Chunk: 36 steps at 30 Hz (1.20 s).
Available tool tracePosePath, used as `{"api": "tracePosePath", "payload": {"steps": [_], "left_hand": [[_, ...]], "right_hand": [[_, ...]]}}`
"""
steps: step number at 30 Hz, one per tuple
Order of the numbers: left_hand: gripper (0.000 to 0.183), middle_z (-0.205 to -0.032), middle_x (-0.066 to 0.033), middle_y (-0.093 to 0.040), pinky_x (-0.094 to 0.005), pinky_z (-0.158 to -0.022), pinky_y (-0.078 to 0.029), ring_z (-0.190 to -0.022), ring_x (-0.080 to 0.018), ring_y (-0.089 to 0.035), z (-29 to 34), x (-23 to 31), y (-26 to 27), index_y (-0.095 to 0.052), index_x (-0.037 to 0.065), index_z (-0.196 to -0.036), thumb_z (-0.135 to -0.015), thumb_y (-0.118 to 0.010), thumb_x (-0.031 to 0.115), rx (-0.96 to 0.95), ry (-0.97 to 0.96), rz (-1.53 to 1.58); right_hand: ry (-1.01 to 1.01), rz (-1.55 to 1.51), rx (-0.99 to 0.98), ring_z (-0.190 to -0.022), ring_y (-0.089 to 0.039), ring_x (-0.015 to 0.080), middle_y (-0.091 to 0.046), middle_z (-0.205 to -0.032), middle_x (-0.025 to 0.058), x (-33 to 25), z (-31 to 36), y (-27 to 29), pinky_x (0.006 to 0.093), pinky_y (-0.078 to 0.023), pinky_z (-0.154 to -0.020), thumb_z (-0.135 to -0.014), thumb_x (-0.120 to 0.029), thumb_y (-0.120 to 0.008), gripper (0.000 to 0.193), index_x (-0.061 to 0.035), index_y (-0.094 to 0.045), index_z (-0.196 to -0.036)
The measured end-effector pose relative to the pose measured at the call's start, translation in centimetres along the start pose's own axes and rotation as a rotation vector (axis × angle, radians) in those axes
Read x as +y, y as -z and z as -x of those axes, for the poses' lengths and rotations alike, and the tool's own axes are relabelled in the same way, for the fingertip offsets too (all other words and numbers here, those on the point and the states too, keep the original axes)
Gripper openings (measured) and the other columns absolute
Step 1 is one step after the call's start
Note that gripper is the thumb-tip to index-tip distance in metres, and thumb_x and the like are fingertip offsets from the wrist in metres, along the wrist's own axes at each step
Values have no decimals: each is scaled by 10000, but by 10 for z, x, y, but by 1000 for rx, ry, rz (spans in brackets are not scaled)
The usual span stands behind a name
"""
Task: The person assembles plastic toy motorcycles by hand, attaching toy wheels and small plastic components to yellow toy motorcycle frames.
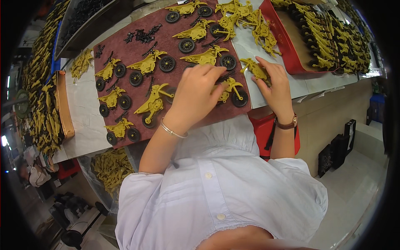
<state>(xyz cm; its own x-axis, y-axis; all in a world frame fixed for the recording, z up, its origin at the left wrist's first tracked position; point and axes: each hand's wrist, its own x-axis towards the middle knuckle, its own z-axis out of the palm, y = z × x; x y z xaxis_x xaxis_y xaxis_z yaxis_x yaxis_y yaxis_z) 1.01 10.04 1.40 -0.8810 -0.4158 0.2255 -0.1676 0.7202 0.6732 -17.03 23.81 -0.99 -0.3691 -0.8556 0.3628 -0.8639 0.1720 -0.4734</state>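
A maroon mat (137, 46) is covering the pale worktable (85, 112), carrying rows of yellow toy motorbikes (148, 64) with black wheels. The left hand (195, 96) is pressing its curled fingers down on one yellow motorbike (229, 89) at the mat's near right corner. Just beside it, off the mat, the right hand (273, 85) is pinching a wheelless yellow bike frame (254, 68).

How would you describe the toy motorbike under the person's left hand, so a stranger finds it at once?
Start at the dark red mat on the white table. At its near right corner the left hand rests on a yellow toy motorbike. Unlike its neighbours, it is half covered by fingers, with one black wheel showing.
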Motion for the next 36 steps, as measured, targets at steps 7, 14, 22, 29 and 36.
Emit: {"api": "tracePosePath", "payload": {"steps": [7,14,22,29,36], "left_hand": [[240,-971,-64,-548,-366,-813,-338,-930,-232,-496,-2,-27,8,-592,75,-1015,-778,-593,119,247,118,-625],[208,-944,-63,-553,-361,-779,-327,-887,-229,-493,-3,-29,20,-582,68,-947,-771,-630,168,189,206,-544],[186,-883,-63,-619,-214,-623,-407,-767,-107,-563,-11,-45,17,-499,15,-939,-856,-586,156,198,305,451],[134,-927,-109,-605,-330,-781,-524,-856,-158,-607,-12,-47,19,-469,20,-971,-917,-485,141,231,515,1052],[329,-1070,-167,-570,-428,-815,-526,-934,-240,-608,3,-34,35,-448,-31,-1187,-955,-367,188,190,487,1448]], "right_hand": [[-235,-731,408,-933,-553,126,-567,-1002,105,-7,-2,6,250,-477,-771,-787,61,-584,545,-20,-333,-1263],[-472,-913,373,-896,-572,148,-547,-980,109,13,21,-2,248,-486,-759,-717,60,-683,543,-3,-405,-1180],[-381,-104,247,-820,-601,197,-580,-1022,90,18,42,15,299,-483,-701,-746,-58,-680,176,-7,-603,-896],[-55,132,47,-979,-530,287,-604,-996,111,15,26,31,355,-425,-837,-758,6,-567,225,-27,-599,-978],[-7,22,-195,-990,-521,298,-593,-1059,112,22,12,44,359,-415,-861,-774,23,-537,227,-25,-597,-988]]}}
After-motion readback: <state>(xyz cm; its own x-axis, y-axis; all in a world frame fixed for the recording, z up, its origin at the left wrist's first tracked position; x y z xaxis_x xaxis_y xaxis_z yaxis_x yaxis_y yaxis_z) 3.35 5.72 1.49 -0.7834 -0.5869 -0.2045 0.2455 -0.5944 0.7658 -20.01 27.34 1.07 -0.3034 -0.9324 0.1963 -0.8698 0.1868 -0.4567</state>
